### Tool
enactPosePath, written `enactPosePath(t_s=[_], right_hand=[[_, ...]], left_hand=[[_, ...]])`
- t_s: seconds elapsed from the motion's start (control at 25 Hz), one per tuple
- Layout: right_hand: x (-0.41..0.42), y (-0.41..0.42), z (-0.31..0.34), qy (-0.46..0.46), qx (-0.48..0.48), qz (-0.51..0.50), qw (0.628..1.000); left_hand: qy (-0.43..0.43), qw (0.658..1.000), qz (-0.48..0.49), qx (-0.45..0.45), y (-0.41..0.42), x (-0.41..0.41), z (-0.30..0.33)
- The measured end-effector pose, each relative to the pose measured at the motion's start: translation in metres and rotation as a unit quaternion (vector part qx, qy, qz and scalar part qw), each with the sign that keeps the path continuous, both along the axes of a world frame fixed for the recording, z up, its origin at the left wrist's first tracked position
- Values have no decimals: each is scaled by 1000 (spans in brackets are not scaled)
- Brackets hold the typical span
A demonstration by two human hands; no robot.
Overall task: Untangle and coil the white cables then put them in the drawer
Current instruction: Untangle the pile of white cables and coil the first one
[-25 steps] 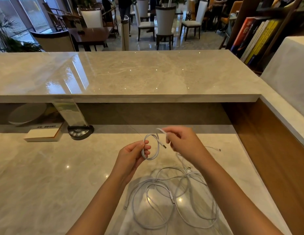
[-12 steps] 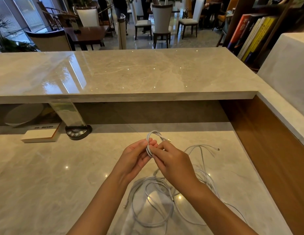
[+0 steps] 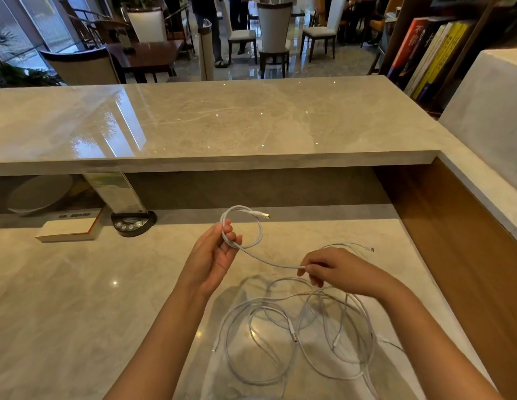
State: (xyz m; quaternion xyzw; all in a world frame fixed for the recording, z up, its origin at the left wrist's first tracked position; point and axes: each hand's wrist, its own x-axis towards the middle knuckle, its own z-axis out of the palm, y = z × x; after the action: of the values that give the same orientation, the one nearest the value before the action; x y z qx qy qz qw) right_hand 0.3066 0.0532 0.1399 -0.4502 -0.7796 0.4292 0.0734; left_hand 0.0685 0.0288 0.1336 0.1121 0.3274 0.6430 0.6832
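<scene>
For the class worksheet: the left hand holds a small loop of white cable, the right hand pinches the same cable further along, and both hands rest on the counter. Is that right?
Not quite. The head view shows the left hand holding the loop and the right hand pinching the same cable, but both hands are raised above the counter, not resting on it.

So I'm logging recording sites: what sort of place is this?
Probably a reception desk in a lobby or café: a raised marble counter, dining chairs at tables beyond it, and a bookshelf on the right.
</scene>
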Motion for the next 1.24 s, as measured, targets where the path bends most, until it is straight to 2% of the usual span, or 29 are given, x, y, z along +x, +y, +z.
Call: enactPosePath(t_s=[0.12, 0.24, 0.32, 0.4, 0.44, 0.56, 0.68, 0.76, 0.88, 1.0, 1.16, 1.24], right_hand=[[20, 20, 6, 40, -111, -9, 993], [36, 40, 12, -14, -123, 14, 992], [43, 49, 15, -21, -169, 49, 984], [42, 53, 18, -35, -183, 23, 982], [38, 54, 19, -56, -151, -8, 987], [11, 56, 22, -98, 24, -132, 986], [-17, 52, 28, -37, 123, -221, 967], [-31, 46, 35, 14, 146, -244, 958], [-51, 31, 48, 63, 139, -221, 963], [-66, 10, 54, 81, 114, -139, 980], [-77, -14, 38, 98, 176, -62, 977], [-77, -18, 25, 128, 192, -83, 969]], left_hand=[[4, 999, -40, 8, -1, -4, 1], [32, 995, -90, 34, -5, -6, 1], [51, 992, -108, 44, -6, -11, 0], [91, 987, -126, 48, -6, -13, 2], [124, 982, -135, 46, -7, -11, 4], [228, 961, -153, 29, -8, -3, 4], [284, 946, -158, 12, -9, 4, 4], [306, 940, -149, 1, -10, 8, 2], [314, 942, -115, -13, -10, 14, -3], [314, 946, -79, -23, -10, 19, -7], [276, 957, -87, -6, -9, 21, -10], [242, 965, -96, -1, -9, 19, -10]])
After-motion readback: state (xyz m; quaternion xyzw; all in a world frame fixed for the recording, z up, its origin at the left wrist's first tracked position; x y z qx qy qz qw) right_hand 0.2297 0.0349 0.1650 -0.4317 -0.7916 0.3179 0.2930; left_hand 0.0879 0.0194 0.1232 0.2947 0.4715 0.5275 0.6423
